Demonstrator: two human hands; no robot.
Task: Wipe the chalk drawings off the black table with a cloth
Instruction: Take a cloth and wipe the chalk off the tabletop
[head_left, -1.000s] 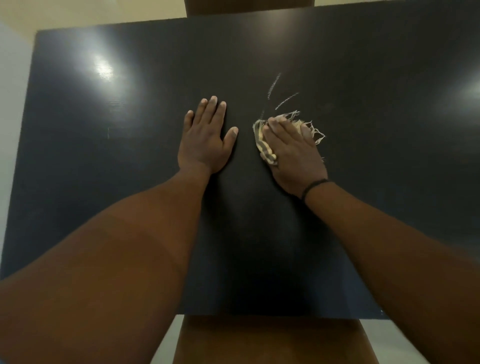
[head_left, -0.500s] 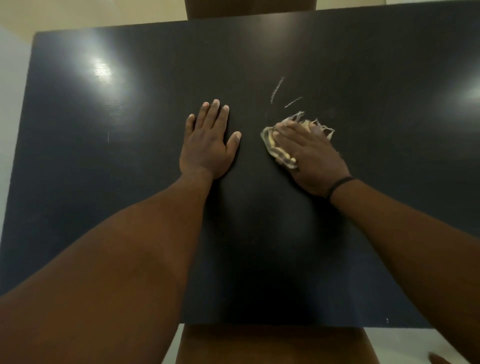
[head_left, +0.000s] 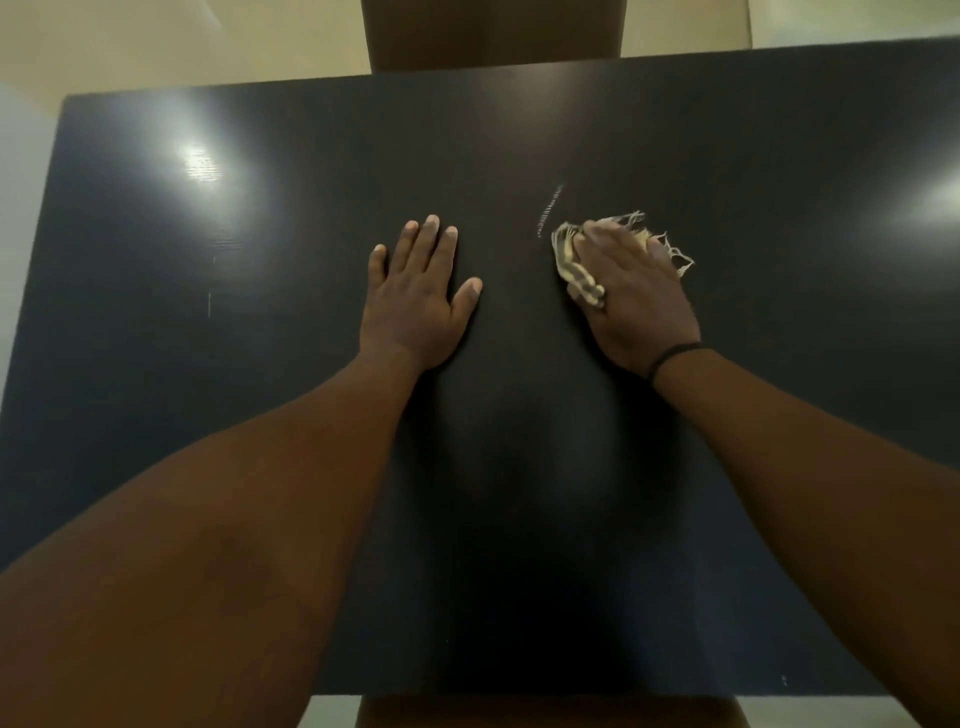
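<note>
Two hands | right fingers (head_left: 602, 241) flat, pressing cloth (head_left: 571, 265) beneath | left fingers (head_left: 431, 244) spread

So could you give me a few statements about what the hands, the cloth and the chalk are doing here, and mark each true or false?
1. The left hand lies flat on the table. True.
2. The right hand presses the cloth on the table. True.
3. No chalk is left. False: a chalk mark shows just beyond the cloth, to its left.
4. The cloth is under the left hand. False: it is under the right one.
5. A dark band circles the right wrist. True.
</note>
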